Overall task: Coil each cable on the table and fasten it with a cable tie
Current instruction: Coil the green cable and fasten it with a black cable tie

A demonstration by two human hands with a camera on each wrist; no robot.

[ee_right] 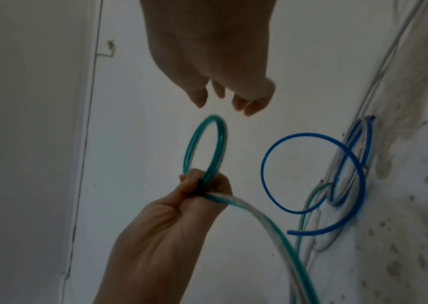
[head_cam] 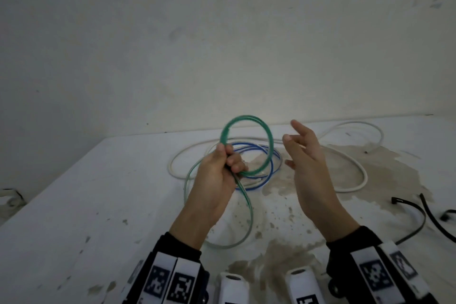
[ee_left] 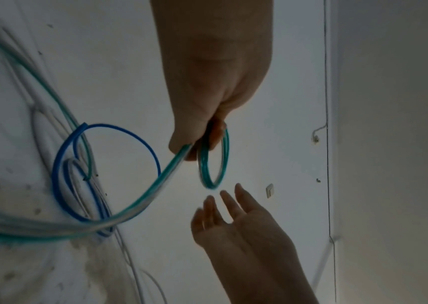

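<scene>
Left grip (head_cam: pixel 223 168) clenches green cable (head_cam: pixel 246 145) coil, seemingly two loops; right grip (head_cam: pixel 303 153) spread, empty.

You have the green cable (head_cam: pixel 246 118) coiled upright in small loops, its tail trailing to the table; blue cable (head_cam: pixel 267 168) and white cable (head_cam: pixel 355 163) lie loose.

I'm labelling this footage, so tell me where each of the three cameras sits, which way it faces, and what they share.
Head: worn on the head, looking forward and down at the stained table and wall; both forearms show, the left hand gripping the green cable, the right hand open.
Left wrist: on the left wrist, looking along that hand at the green coil, the right hand opposite.
Right wrist: on the right wrist, looking along its loose fingers at the left hand's coil.
Shared: all three show the green coil and the blue cable.
</scene>
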